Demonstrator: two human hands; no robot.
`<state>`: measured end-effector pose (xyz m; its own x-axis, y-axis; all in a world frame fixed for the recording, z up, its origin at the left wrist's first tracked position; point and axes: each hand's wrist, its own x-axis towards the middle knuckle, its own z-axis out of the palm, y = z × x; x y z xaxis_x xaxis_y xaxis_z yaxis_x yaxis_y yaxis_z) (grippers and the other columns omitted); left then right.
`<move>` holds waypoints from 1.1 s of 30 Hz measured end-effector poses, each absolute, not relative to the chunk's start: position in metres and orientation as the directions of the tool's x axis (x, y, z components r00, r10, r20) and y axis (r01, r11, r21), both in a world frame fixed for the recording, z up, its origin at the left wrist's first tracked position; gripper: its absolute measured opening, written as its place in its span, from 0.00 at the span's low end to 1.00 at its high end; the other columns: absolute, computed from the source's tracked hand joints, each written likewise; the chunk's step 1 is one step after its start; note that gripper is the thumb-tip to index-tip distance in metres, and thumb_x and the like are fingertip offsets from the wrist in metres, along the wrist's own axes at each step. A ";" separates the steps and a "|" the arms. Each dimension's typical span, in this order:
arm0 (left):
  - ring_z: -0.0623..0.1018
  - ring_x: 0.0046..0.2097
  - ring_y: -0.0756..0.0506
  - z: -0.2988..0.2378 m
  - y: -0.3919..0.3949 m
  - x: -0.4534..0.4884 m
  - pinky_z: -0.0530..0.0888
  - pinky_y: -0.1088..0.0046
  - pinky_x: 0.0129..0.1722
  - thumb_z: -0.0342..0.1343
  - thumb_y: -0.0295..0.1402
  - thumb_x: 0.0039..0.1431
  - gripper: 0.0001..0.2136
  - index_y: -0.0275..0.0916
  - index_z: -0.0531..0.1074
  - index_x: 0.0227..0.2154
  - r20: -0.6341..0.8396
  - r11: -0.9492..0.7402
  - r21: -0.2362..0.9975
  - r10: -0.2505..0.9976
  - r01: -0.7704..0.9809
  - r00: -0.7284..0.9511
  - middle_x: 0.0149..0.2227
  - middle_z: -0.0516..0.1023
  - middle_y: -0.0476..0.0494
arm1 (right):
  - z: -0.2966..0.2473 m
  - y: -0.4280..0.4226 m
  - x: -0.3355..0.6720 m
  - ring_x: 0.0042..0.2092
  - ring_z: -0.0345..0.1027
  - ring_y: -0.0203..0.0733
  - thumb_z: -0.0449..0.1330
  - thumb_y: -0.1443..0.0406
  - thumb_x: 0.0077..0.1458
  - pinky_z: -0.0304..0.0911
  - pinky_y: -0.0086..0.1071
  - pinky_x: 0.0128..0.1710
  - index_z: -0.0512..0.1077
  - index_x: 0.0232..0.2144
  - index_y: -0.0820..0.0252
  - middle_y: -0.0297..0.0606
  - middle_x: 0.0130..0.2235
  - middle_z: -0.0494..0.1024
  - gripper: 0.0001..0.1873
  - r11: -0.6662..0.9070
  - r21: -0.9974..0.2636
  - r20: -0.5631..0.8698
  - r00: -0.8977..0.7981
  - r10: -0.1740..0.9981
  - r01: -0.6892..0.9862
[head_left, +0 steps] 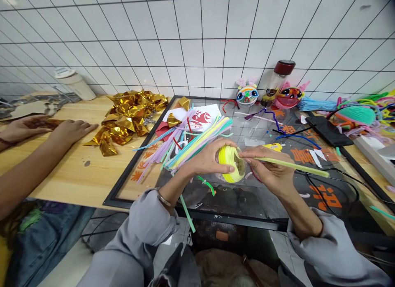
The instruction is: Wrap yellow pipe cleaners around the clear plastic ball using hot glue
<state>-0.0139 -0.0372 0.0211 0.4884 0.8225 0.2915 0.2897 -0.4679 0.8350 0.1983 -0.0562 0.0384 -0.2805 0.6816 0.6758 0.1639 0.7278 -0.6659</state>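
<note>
My left hand (211, 157) is wrapped round a clear ball (231, 165) partly covered in yellow pipe cleaner, held over the dark glass panel. A length of yellow pipe cleaner (310, 170) is pinched in my right hand (273, 169). Its fingertips touch the ball's right side, and the strip's loose end points to the right. Just behind my right hand lies a yellow object (273, 147), partly hidden. Beside my left hand is a bundle of pastel pipe cleaners (197, 141).
Gold foil pieces (132, 114) are heaped on the wooden table at left, near a co-worker's hands (66, 130). Two decorated balls (247, 93) and a red-capped bottle (279, 79) stand by the tiled wall. A phone (328, 130) and black cables (321, 192) are at right.
</note>
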 end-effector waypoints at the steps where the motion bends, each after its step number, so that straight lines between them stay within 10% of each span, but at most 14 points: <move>1: 0.74 0.52 0.38 0.021 -0.037 -0.014 0.70 0.59 0.56 0.67 0.44 0.46 0.27 0.38 0.72 0.48 0.295 -0.470 0.835 0.821 0.286 0.488 0.51 0.75 0.38 | 0.038 -0.056 0.198 0.35 0.80 0.42 0.63 0.67 0.58 0.76 0.36 0.35 0.83 0.35 0.49 0.35 0.34 0.85 0.08 0.730 -0.664 0.677 -0.284 0.679 0.163; 17: 0.74 0.55 0.38 0.019 -0.038 -0.012 0.69 0.58 0.59 0.66 0.39 0.49 0.22 0.38 0.72 0.46 0.368 -0.540 0.808 0.775 0.236 0.513 0.50 0.75 0.39 | 0.038 -0.056 0.198 0.35 0.80 0.41 0.62 0.69 0.59 0.75 0.34 0.35 0.83 0.37 0.50 0.36 0.34 0.86 0.11 0.781 -0.595 0.714 -0.321 0.623 0.192; 26: 0.74 0.45 0.42 0.020 -0.044 -0.008 0.74 0.68 0.40 0.66 0.40 0.45 0.27 0.40 0.68 0.50 0.279 -0.424 0.864 0.852 0.272 0.442 0.49 0.73 0.41 | 0.035 -0.056 0.198 0.35 0.80 0.43 0.62 0.69 0.58 0.76 0.37 0.34 0.82 0.37 0.50 0.36 0.33 0.85 0.10 0.771 -0.607 0.700 -0.329 0.634 0.194; 33: 0.75 0.50 0.39 0.018 -0.044 -0.008 0.73 0.61 0.51 0.67 0.38 0.45 0.26 0.42 0.69 0.49 0.313 -0.462 0.837 0.844 0.294 0.436 0.50 0.75 0.42 | 0.036 -0.056 0.198 0.37 0.81 0.44 0.61 0.68 0.59 0.76 0.38 0.36 0.82 0.36 0.51 0.37 0.34 0.85 0.09 0.772 -0.606 0.694 -0.347 0.630 0.191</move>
